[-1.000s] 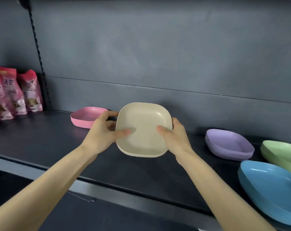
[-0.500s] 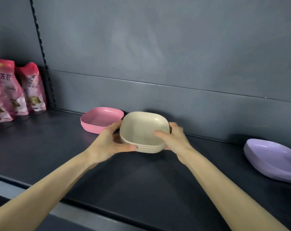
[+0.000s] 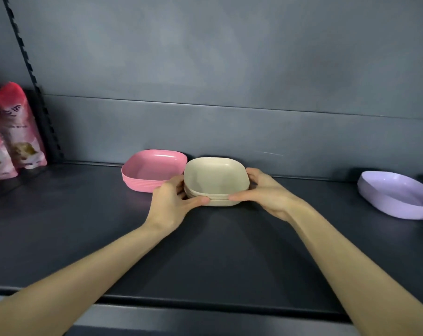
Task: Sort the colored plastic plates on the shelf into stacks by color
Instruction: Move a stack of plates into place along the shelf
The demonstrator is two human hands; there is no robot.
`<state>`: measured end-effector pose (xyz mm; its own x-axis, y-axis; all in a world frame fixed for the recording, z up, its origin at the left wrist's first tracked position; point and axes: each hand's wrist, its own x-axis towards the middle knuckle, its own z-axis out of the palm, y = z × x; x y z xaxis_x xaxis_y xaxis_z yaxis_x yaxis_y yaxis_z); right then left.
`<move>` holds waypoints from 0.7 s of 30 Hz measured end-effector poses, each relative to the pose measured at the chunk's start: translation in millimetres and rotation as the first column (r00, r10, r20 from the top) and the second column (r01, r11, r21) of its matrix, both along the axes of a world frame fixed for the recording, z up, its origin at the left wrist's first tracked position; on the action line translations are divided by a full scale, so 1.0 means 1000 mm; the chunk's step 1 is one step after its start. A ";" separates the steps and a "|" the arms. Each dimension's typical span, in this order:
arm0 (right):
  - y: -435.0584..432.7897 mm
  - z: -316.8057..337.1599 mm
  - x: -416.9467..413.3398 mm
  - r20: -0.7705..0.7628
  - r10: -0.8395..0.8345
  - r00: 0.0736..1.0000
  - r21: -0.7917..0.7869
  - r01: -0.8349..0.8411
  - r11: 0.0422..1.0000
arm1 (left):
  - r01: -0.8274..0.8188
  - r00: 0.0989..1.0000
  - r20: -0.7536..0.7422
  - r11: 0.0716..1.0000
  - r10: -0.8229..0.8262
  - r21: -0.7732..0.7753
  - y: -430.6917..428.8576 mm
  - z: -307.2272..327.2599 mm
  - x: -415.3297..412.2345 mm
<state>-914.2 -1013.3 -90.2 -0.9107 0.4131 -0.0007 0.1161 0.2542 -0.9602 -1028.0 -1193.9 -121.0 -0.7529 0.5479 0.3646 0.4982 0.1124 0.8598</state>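
Here the beige plates (image 3: 216, 180) sit gripped between left hand (image 3: 169, 204) and right hand (image 3: 266, 194)

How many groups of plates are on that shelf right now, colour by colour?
Pink stack: 1
Beige stack: 1, gripped by the left hand and the right hand
Purple group: 1 (cannot tell whether it is one plate or several)
Total: 3

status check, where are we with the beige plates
Gripping: left hand and right hand on sides of beige stack. Stack sits on shelf, close beside pink stack. Purple plate far right, apart.
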 end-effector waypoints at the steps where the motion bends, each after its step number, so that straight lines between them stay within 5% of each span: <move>1: 0.001 -0.001 -0.001 0.003 -0.008 1.000 0.010 0.008 1.000 | -0.011 1.000 -0.013 1.000 0.011 -0.006 0.001 0.001 -0.002; 11: 0.009 0.000 -0.016 0.001 -0.043 0.999 0.108 0.042 0.993 | -0.130 0.981 -0.158 0.987 0.115 -0.091 0.004 0.004 -0.019; 21: 0.007 -0.017 -0.023 -0.100 -0.134 0.986 0.127 0.147 0.981 | -0.102 0.986 -0.134 0.994 0.095 -0.044 0.002 0.006 -0.022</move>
